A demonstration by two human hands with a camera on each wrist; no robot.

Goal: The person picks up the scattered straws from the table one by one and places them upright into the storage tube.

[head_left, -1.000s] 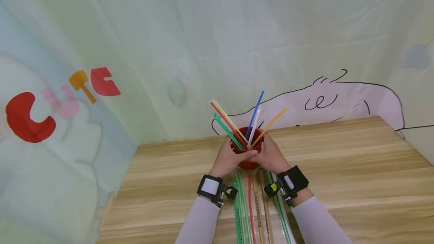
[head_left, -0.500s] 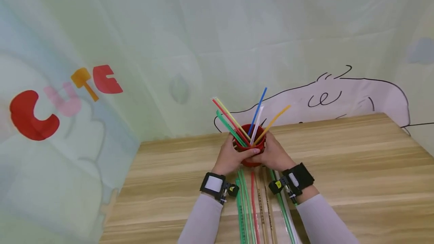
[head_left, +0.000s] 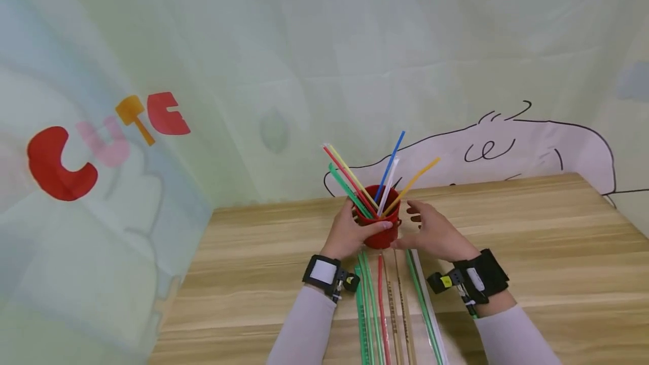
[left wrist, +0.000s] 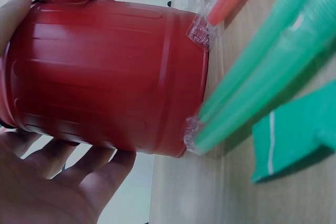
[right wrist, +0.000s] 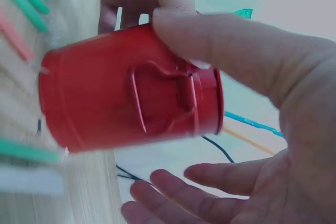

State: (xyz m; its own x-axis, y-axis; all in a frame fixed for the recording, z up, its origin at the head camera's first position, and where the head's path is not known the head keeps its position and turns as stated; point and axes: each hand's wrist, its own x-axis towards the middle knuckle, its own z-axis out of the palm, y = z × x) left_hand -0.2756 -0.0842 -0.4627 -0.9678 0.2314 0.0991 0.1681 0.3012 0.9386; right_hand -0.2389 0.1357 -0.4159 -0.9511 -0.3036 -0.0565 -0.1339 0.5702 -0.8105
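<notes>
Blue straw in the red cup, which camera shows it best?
Head view: the blue straw rises from the red cup, its upper length unobstructed. The right wrist view catches only a short piece; the left wrist view shows none.

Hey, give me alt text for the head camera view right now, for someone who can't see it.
A person's left hand holds a red bucket of colorful straws, with the right hand close beside it. More straws lie side by side on the wooden table, nearer the viewer.
</notes>
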